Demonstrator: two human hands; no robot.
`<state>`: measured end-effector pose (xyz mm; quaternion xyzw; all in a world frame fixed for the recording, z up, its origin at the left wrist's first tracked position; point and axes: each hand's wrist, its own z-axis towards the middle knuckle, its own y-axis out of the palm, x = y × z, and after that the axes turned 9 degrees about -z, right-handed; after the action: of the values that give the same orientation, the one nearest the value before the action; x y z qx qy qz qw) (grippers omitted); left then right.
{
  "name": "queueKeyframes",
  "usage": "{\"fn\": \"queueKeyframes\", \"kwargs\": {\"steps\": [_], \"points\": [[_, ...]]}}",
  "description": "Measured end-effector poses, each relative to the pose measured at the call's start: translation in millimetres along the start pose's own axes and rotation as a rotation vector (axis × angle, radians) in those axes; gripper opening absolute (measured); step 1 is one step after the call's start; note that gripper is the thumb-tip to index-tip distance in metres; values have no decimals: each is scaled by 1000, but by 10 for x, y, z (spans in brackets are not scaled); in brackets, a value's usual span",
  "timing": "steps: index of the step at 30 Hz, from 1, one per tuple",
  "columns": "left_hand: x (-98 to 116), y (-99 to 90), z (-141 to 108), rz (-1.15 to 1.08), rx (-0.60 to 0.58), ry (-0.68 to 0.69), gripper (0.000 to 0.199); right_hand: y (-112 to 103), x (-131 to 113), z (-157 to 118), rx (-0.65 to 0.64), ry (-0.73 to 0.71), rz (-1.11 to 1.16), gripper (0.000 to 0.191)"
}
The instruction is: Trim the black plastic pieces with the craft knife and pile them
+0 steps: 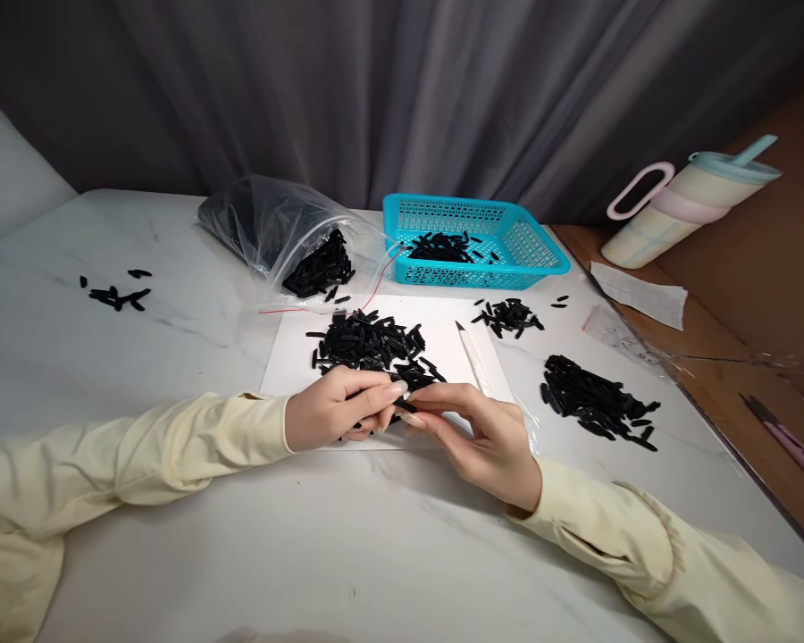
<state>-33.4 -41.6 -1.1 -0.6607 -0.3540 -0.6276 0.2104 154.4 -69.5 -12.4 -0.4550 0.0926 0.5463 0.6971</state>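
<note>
"What did you see the hands holding?"

"Through the head camera, I saw the left hand (341, 406) pinching a slim black stick-like piece (406, 405) under its thumb, while the right hand (486, 438) had thumb and forefinger closed on the piece's free end."

"Where was that piece?"

"Over the near half of the white rectangular sheet (285, 357), just in front of a loose heap of similar black pieces (368, 339). A slender white implement with a dark tip (475, 357) lay near the sheet's right edge."

"And the rest of the white marble-patterned table (207, 536)?"

"Toward its far edge I had a clear plastic zip bag (268, 214) with black pieces at its mouth, and right of it a turquoise perforated plastic basket (542, 268) holding more. A dense black pile (593, 397) lay near the right edge, and a few scattered black pieces (117, 297) toward the far left corner."
</note>
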Motion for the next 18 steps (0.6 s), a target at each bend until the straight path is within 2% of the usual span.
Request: {"fn": "queueKeyframes", "kwargs": {"steps": [7,13,18], "points": [[10,0,0,17,2,-6,38,3,-7,-16,-58,-11,83,31],[-6,-5,11,-45,-1,-17,38,1,-31,11,-135,148,153,26],[14,-6,36,-104,114,-44,37,-25,-7,32,-112,253,180,30]]}}
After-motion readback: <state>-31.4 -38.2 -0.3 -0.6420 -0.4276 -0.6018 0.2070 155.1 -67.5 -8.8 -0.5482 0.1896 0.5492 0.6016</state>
